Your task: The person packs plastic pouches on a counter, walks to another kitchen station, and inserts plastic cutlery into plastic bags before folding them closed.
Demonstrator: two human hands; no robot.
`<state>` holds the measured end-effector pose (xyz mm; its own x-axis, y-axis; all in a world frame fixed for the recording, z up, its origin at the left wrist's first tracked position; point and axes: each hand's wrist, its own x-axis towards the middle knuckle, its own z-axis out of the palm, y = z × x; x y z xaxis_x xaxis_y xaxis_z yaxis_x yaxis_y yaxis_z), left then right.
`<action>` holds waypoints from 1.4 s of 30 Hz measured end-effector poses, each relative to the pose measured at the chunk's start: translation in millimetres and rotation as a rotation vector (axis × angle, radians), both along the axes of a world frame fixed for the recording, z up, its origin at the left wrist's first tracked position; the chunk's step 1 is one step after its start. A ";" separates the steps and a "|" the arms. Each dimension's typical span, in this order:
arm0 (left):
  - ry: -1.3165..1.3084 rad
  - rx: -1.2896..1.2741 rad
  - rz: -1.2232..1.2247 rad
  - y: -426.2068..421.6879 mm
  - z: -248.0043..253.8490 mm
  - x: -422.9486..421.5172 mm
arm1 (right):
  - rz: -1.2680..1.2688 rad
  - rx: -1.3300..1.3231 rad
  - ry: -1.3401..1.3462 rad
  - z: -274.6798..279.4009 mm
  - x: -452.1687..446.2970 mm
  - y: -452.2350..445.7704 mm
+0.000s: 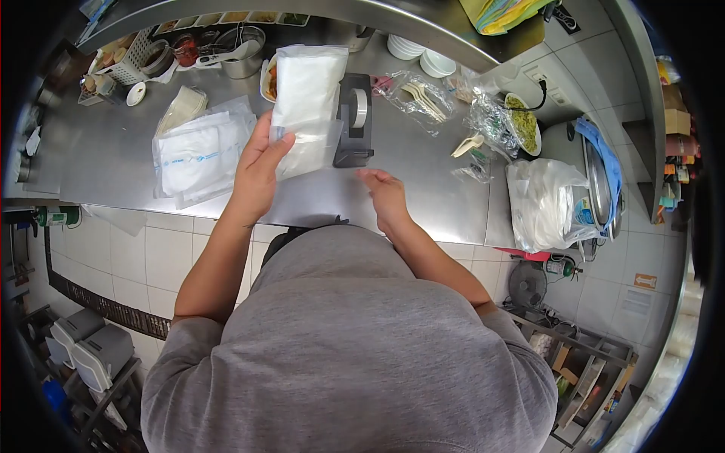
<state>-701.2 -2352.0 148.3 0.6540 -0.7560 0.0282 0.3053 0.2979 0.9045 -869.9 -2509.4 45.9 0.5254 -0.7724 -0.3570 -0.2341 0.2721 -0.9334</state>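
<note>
My left hand [260, 166] holds a white packet in a clear plastic bag [308, 98] upright over the steel counter [302, 202], thumb across its lower part. Just right of the packet stands a black tape dispenser [353, 136] with a roll of tape [359, 108]. My right hand [387, 198] is below the dispenser's front end, its thumb and index finger pressed together; anything between them is too small to make out. More white packets in clear bags [198, 155] lie flat to the left of my left hand.
Behind are a metal pot [243, 57], a white basket [134, 57] and white bowls [438, 63]. Bagged wooden cutlery [423, 102], a bowl of green food [522, 124] and a filled plastic bag [545, 204] stand to the right. A steel shelf edge [408, 29] runs above the counter.
</note>
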 end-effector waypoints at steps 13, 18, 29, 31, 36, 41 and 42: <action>0.220 0.026 0.082 -7.1 0.2 -15.3 | 0.224 0.027 0.233 -9.1 -32.4 -56.7; 0.122 -0.022 -0.003 -19.0 -3.3 -25.1 | 0.393 -0.128 -0.359 153.3 -18.0 -25.1; 0.116 -0.077 -0.160 -40.6 -0.5 -64.4 | 0.607 -1.161 0.129 164.8 9.0 -5.3; 0.056 -0.086 -0.148 -46.2 4.4 -72.0 | 0.561 -1.206 0.132 161.0 4.4 -5.0; -0.353 0.108 -0.030 -71.3 -4.1 -89.4 | 0.439 -1.295 0.177 148.1 -16.2 -16.6; -0.307 0.129 0.021 -94.6 5.5 -125.8 | 0.295 -0.942 0.404 155.8 -67.0 -63.9; -0.237 0.069 -0.071 -101.2 5.8 -134.1 | 0.293 -0.702 0.361 154.3 -81.3 -79.4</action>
